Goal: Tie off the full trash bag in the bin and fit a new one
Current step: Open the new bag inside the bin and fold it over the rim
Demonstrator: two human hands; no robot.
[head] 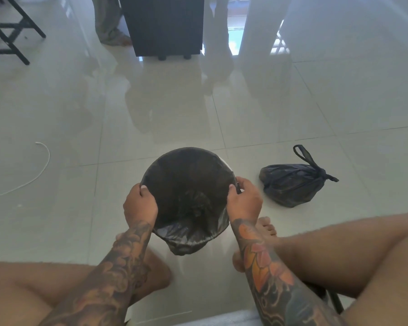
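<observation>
Item: fresh liner being seated on bin rim; full bag already knotted and set aside.

Left to right, clock bearings taken from the bin (224,161): white cord (44,165) on the floor tiles (292,102) at 9 o'clock, well apart; left hand (140,204) at 8 o'clock, fingers curled, pinching the new bag (189,234) over the rim; right hand (244,198) at 4 o'clock, fingers likewise curled on the liner edge; tied bag (292,184) at 3 o'clock, near, apart from the bin. Judged step: fitting, nearly complete. Next move likely calls for drawing the slack film down evenly around the rim. Black cabinet (167,24) at 12 o'clock, well apart. Bare feet close at 5 and 7 o'clock; nothing appears to obstruct.
</observation>
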